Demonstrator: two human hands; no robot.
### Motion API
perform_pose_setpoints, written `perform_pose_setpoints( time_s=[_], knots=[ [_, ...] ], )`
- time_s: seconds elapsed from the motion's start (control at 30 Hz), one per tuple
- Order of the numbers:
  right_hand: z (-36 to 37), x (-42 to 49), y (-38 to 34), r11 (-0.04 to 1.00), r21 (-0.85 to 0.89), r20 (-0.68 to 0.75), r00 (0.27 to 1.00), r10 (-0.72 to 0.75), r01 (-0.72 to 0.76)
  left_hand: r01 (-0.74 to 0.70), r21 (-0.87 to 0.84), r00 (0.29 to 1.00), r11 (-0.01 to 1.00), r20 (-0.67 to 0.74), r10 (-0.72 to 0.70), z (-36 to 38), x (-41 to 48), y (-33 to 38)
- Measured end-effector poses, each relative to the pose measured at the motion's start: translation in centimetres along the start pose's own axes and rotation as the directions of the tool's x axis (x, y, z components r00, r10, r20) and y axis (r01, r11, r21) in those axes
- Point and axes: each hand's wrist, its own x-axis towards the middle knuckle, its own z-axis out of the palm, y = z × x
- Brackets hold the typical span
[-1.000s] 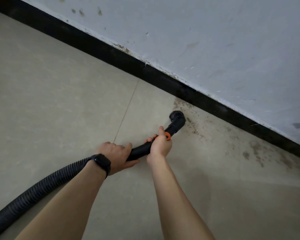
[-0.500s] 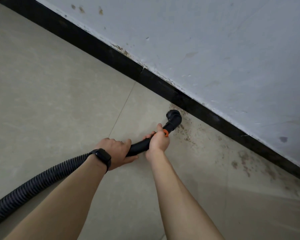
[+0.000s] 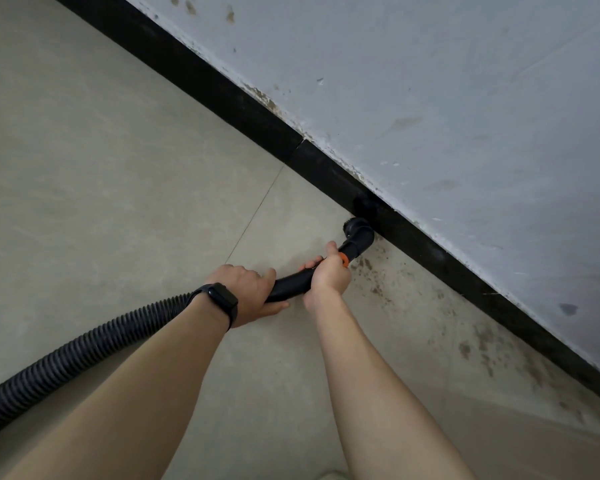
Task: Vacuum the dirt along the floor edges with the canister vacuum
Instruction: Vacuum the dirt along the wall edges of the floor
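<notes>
While the corrugated hose (image 3: pixel 84 344) trailed away behind it, the left hand (image 3: pixel 246 292) clasped the curved tube (image 3: pixel 290 284), and the right hand (image 3: pixel 328 277) clenched it just ahead, at the orange collar (image 3: pixel 343 259). Beyond that grip the nozzle (image 3: pixel 359 237) sat at the black baseboard (image 3: pixel 222 95), its blurred tip lost against it. Lifted, it could skip the dirt (image 3: pixel 374 289) beside the grip. The canister lay out of frame.

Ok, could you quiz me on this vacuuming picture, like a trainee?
1. True or false: the left hand and the right hand both grip the hose.
2. The nozzle is: A) beside the black baseboard, B) mid-floor, C) high on the wall.
3. Fill in: the watch sits on the ___ wrist.
Key: 1 true; 2 A; 3 left.
</notes>
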Motion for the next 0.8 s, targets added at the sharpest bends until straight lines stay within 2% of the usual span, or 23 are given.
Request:
perform_pose_setpoints(
  time_s=[0.33,0.5,0.63,0.73,0.8],
  knots=[
    [1.5,0.9,0.3,0.997,-0.062,0.021,0.999,-0.041,0.042,0.064,-0.035,0.998,0.997,-0.025,-0.065,-0.3,-0.4,-0.8],
    [1.5,0.6,-0.7,0.969,-0.247,0.098,0.995,-0.003,0.027,0.140,-0.117,0.987,0.983,0.097,-0.129,-2.3,-0.9,-1.4],
    [-0.9,-0.3,-1.3,0.916,-0.402,0.232,0.969,0.084,0.017,0.088,-0.064,0.985,0.994,0.156,-0.078,-2.8,-2.1,-0.2],
    [-2.9,-1.1,0.1,0.919,-0.395,0.264,0.959,0.100,0.013,0.060,-0.038,0.989,0.998,0.140,-0.054,-1.6,-3.9,0.7],
    [-4.2,-1.8,1.7,0.950,-0.313,0.280,0.954,0.108,-0.015,0.047,-0.019,0.990,0.999,0.137,-0.043,-0.9,-5.5,0.9]
  ],
)
